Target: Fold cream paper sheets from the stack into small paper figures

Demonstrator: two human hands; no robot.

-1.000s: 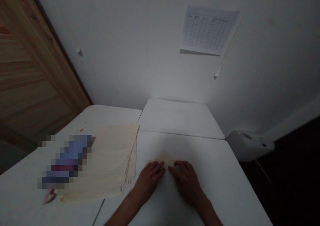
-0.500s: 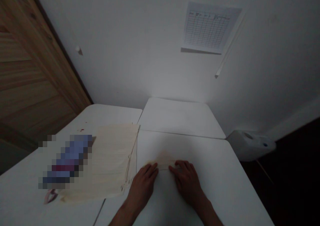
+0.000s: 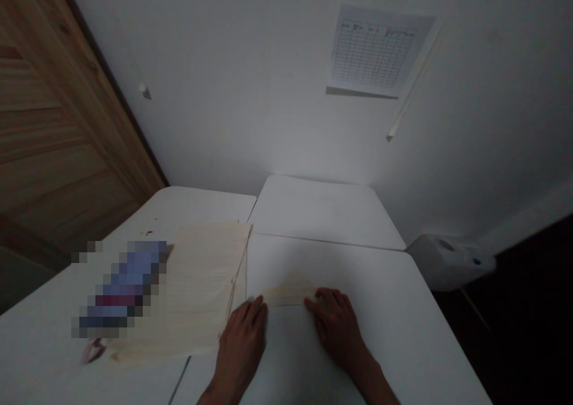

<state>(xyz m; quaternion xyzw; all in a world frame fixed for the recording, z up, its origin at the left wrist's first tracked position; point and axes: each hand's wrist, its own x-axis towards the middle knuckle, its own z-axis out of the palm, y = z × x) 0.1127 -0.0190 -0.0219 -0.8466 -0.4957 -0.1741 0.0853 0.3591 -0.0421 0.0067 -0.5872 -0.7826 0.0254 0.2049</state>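
A small cream piece of folded paper (image 3: 290,290) lies on the white table (image 3: 394,309) in front of me. My left hand (image 3: 242,348) lies flat with fingers stretched out, its tips at the paper's left end. My right hand (image 3: 335,324) also lies flat, its fingertips pressing the paper's right end. To the left rests a stack of cream sheets (image 3: 197,288), close beside my left hand.
A blurred blue and red object (image 3: 120,286) lies on the stack's left part. Another white table (image 3: 322,211) abuts at the back. Wooden panelling (image 3: 54,136) stands on the left. A printed sheet (image 3: 373,53) hangs on the wall. A white device (image 3: 452,262) sits at right.
My left hand has slid left and back along the folded paper toward the stack. The right hand has stayed almost still. The paper's far part now stands up slightly more.
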